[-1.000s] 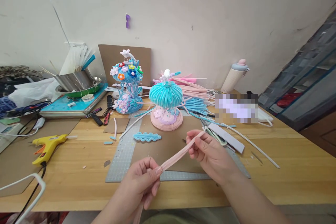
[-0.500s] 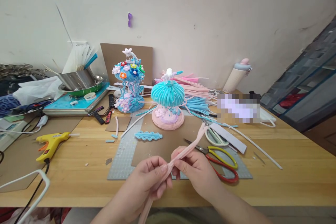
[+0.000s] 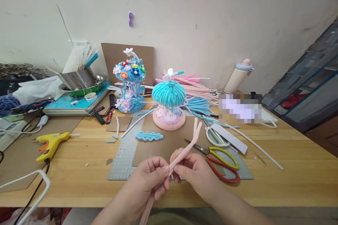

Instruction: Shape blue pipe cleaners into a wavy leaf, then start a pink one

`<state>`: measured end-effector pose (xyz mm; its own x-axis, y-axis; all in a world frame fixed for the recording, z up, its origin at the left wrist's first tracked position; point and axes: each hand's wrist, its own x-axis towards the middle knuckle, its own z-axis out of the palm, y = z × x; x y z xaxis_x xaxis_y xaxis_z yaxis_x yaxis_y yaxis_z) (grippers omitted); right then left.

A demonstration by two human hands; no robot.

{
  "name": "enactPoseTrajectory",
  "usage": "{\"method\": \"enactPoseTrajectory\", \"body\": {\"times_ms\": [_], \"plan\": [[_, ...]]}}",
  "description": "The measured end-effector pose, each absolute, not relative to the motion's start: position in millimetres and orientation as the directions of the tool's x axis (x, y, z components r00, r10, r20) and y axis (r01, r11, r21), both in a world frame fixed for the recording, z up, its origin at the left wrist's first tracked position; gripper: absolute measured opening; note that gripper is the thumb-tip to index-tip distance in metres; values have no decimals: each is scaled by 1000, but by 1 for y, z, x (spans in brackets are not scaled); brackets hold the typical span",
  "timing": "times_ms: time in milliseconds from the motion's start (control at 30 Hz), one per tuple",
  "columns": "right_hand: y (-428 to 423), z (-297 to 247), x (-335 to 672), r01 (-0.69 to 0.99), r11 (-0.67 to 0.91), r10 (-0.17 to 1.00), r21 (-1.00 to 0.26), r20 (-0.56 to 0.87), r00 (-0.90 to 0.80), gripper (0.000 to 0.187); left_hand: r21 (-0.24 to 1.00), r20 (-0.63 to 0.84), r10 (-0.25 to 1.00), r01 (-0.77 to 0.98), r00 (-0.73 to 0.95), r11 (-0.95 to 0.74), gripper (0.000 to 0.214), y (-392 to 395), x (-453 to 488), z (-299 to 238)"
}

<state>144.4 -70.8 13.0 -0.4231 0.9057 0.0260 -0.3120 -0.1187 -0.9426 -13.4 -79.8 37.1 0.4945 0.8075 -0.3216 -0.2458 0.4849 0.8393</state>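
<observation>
Light pink pipe cleaners (image 3: 190, 143) run diagonally through both hands, their upper ends forking apart and their lower ends hanging below the table edge. My left hand (image 3: 151, 179) is closed, pinching them between thumb and fingers. Close beside it, my right hand (image 3: 194, 170) also grips them, with the thumb near the left thumb. A wavy light blue pipe-cleaner piece (image 3: 149, 136) lies on the cardboard beyond the hands. Behind that stands a pipe-cleaner jellyfish (image 3: 169, 93) with a turquoise cap on a round pink base. Scissors (image 3: 223, 161) with yellow and red handles lie right of my right hand.
A blue flower-covered pipe-cleaner piece (image 3: 129, 81) stands back left. The yellow glue gun (image 3: 52, 146) lies left, its cord running to the front edge. White-handled scissors (image 3: 218, 137), blue pipe cleaners (image 3: 200, 106) and a bottle (image 3: 239, 77) are on the right.
The forked upper ends of the pink pipe cleaners have swung left and up and spread further apart. Both hands keep their grip in nearly the same place.
</observation>
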Motion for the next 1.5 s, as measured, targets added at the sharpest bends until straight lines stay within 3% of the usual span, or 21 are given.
{"method": "enactPoseTrajectory", "body": {"times_ms": [367,800,1067,1167,1267,1400,1500], "plan": [[-76,-1,133,-546,-308,910,-779,-74,-408,10,849,-326,837,-254,439,464,27,-79,-11,30],[-76,4,135,-570,-384,888,-726,-121,-444,15,901,-305,896,-208,322,382,29,-81,-16,37],[-72,10,139,-501,-363,899,-785,-153,-410,19,902,-350,837,-90,422,422,30,-79,-16,32],[-73,10,139,-459,-346,909,-819,-170,-382,22,952,-278,904,-34,324,305,28,-80,-16,32],[-74,10,139,-408,-323,916,-854,-174,-361,24,988,-109,972,130,209,83,19,-82,-16,36],[-77,12,137,-351,-285,923,-892,-156,-353,26,920,87,959,347,269,-181,20,-87,-16,38],[-78,12,134,-314,-267,930,-911,-157,-334,27,844,133,937,459,322,-277,21,-89,-17,34]]}}
